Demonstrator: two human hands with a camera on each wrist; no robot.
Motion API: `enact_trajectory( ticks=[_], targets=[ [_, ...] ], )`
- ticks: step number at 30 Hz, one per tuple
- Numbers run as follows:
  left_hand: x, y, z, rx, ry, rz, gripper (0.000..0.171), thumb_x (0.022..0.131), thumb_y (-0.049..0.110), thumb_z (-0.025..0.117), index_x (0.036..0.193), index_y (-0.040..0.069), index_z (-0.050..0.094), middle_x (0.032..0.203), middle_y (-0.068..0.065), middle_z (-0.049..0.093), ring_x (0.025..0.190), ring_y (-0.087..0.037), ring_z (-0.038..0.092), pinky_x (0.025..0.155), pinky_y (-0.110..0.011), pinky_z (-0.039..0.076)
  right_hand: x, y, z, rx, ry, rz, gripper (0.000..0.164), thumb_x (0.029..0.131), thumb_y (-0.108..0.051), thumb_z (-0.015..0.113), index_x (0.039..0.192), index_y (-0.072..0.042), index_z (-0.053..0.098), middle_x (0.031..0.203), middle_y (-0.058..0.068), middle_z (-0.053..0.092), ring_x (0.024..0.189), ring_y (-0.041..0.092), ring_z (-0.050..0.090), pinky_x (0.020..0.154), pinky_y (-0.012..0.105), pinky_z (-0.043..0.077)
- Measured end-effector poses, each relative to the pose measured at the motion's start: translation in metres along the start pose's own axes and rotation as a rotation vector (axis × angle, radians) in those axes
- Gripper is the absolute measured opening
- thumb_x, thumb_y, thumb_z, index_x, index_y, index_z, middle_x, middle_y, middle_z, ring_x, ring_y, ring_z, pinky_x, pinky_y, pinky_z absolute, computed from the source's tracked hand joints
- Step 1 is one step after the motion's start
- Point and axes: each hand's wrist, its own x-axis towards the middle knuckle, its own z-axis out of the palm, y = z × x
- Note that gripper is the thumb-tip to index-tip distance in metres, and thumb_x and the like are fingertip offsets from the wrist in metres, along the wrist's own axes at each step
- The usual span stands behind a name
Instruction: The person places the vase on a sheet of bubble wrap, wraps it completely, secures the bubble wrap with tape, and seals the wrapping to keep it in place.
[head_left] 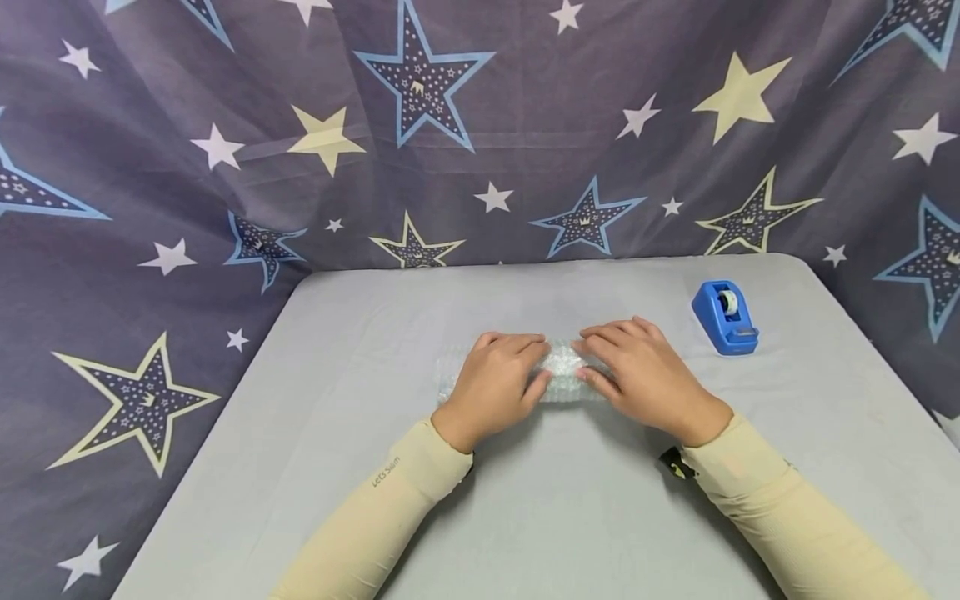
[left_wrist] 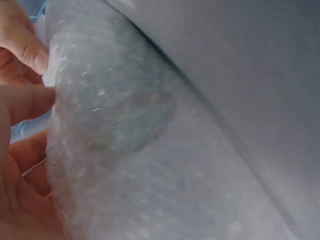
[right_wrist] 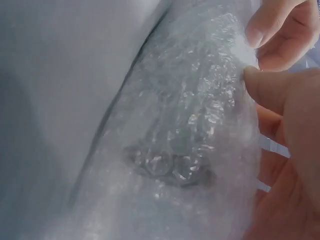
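Note:
A roll of clear bubble wrap (head_left: 564, 367) lies crosswise on the grey table, with a faintly greenish object showing dimly through its layers in both wrist views. My left hand (head_left: 497, 379) grips the roll left of its middle, thumb on the near side and fingers over the far side. On the right part, my right hand (head_left: 643, 375) holds it the same way. Between the two hands a short stretch of wrap is visible. In the left wrist view the outline of a rounded end shows through the bubble wrap (left_wrist: 135, 120); a dark curved edge shows through the wrap (right_wrist: 175, 165) in the right wrist view.
A blue tape dispenser (head_left: 726, 318) with a roll of tape stands at the back right of the table (head_left: 360, 333), beyond my right hand. A dark curtain with stars (head_left: 465, 183) hangs behind the table and along its sides.

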Motion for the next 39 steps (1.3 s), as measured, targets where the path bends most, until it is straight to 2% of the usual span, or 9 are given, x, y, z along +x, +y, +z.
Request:
enact_trajectory(
  ticks=[5,14,22,29,31,33,35,39],
  targets=[
    [0.000,-0.001,0.003,0.006,0.050,0.023,0.029,0.096,0.026,0.071,0.121,0.012,0.075,0.124,-0.004,0.075,0.115,-0.016,0.071,0.102,-0.046,0.050,0.002,0.003,0.000,-0.027,0.021,0.001,0.042,0.095,-0.040,0.071,0.129,-0.015,0.072,0.131,0.009,0.070,0.120,0.035,0.063,0.108,0.067,0.038],
    [0.002,-0.005,0.005,0.009,0.077,0.034,0.025,0.096,0.026,0.073,0.118,0.016,0.077,0.123,-0.003,0.076,0.112,-0.016,0.072,0.103,-0.051,0.049,0.004,0.008,0.002,-0.024,0.099,-0.028,0.041,0.092,-0.037,0.076,0.128,-0.019,0.074,0.130,0.010,0.070,0.114,0.034,0.065,0.104,0.060,0.043],
    [0.003,-0.008,0.002,0.001,0.028,0.011,0.038,0.092,0.037,0.076,0.123,0.016,0.077,0.128,-0.002,0.074,0.115,-0.015,0.072,0.105,-0.051,0.047,0.004,0.011,0.002,0.043,0.195,-0.096,0.027,0.084,-0.023,0.085,0.110,-0.019,0.081,0.119,0.007,0.072,0.108,0.030,0.065,0.094,0.053,0.048],
    [0.003,-0.007,0.002,-0.010,0.053,0.010,0.033,0.092,0.036,0.077,0.120,0.018,0.078,0.125,-0.001,0.075,0.111,-0.014,0.073,0.103,-0.050,0.049,0.006,0.009,-0.002,0.070,0.200,-0.146,0.014,0.081,-0.018,0.088,0.094,-0.019,0.082,0.115,0.005,0.073,0.107,0.027,0.065,0.093,0.052,0.048],
    [0.003,-0.007,0.002,-0.010,0.057,0.012,0.032,0.092,0.036,0.077,0.119,0.018,0.078,0.125,-0.001,0.075,0.109,-0.014,0.073,0.102,-0.050,0.049,0.007,0.009,-0.005,0.109,0.196,-0.138,0.011,0.082,-0.018,0.087,0.091,-0.019,0.082,0.115,0.005,0.073,0.107,0.026,0.065,0.092,0.051,0.048],
    [0.003,-0.006,0.001,-0.004,0.059,0.010,0.031,0.092,0.036,0.077,0.118,0.019,0.079,0.124,-0.001,0.075,0.109,-0.014,0.073,0.103,-0.049,0.049,0.007,0.013,-0.011,0.162,0.205,-0.094,0.008,0.082,-0.018,0.086,0.089,-0.018,0.081,0.113,0.004,0.074,0.107,0.026,0.065,0.093,0.050,0.049],
    [0.002,-0.005,0.001,-0.008,0.063,0.008,0.031,0.092,0.036,0.077,0.118,0.019,0.079,0.124,-0.001,0.076,0.109,-0.014,0.073,0.103,-0.049,0.049,0.006,0.020,-0.019,0.210,0.214,0.010,0.005,0.084,-0.017,0.082,0.088,-0.017,0.079,0.111,0.004,0.075,0.106,0.026,0.066,0.094,0.048,0.049],
    [0.001,-0.004,0.003,-0.022,0.071,0.011,0.029,0.092,0.035,0.077,0.117,0.020,0.079,0.123,-0.001,0.076,0.109,-0.013,0.073,0.103,-0.050,0.048,-0.004,0.054,-0.039,0.232,0.247,0.363,0.011,0.089,-0.018,0.072,0.095,-0.011,0.079,0.104,0.010,0.075,0.097,0.028,0.067,0.088,0.045,0.047]
  ],
)
